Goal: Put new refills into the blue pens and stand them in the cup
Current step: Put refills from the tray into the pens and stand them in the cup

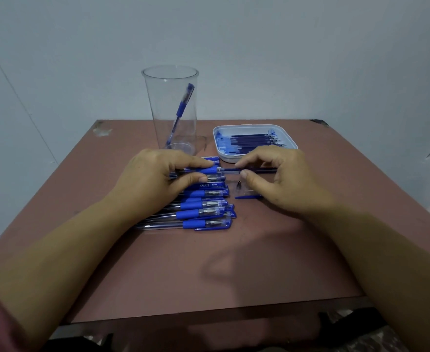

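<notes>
head view: left hand [155, 179] grips a blue pen [208, 170]; right hand [282, 181] pinches a refill [259, 170] sticking out of its end; cup [158, 102] just beyond the left hand.

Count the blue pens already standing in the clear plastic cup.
1: a blue pen leans rightward inside the tall clear plastic cup. The cup is see-through, so none seems hidden.

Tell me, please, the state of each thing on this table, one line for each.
cup: upright, one pen leaning inside.
held pen: tip off, gripped by left hand.
refill: one end in the held pen, pinched by right hand.
metal tip: off, on the table.
cap: off, on the table.
spare pens: capped, lying flat.
tray: open, holds refills.
</notes>
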`<state>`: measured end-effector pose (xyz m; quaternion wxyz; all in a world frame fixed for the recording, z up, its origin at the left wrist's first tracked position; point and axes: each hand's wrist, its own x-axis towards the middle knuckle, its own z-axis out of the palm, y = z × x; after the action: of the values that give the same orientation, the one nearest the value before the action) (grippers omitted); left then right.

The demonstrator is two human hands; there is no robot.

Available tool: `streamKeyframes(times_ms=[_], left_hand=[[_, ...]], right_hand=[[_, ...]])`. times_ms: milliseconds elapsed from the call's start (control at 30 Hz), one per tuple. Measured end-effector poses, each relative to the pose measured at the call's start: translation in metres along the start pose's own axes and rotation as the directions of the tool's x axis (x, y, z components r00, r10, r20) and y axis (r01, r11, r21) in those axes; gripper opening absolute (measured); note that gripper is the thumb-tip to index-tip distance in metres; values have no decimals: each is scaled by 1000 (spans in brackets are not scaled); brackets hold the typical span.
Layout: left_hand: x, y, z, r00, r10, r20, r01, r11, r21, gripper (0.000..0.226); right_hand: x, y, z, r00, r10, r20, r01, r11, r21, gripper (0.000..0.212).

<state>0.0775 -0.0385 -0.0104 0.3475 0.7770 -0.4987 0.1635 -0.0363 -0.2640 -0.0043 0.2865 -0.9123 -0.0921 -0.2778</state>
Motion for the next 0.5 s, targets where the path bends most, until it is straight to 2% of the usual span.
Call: streamKeyframes(times_ms=[100,200,500], left_hand=[[1,2,1,1000,5,-4,-5,1000,-4,38],[1,2,1,1000,8,2,-8,1000,13,37],[-1,-3,-7,996,-69,-51,69,998,-1,31]], right_hand=[[2,-1,2,995,-91,-32,87,989,-117,19],[4,1,6,990,-140,-24,134,978,-161,19],[-2,27,-14,996,-29,-81,16,987,-162,17]])
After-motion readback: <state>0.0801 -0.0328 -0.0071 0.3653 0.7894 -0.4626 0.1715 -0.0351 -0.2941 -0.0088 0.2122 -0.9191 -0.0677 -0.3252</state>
